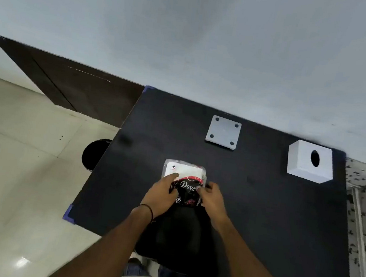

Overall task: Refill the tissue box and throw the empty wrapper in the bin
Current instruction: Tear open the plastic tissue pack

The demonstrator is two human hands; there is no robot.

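both hands (pixel 185 195) grip the tissue pack (pixel 183 179) between them.

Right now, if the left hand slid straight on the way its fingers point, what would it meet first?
The left hand points up-right across the tissue pack it already grips. Beyond that, the white base plate lies roughly in line; bare black table between, though depth is uncertain.
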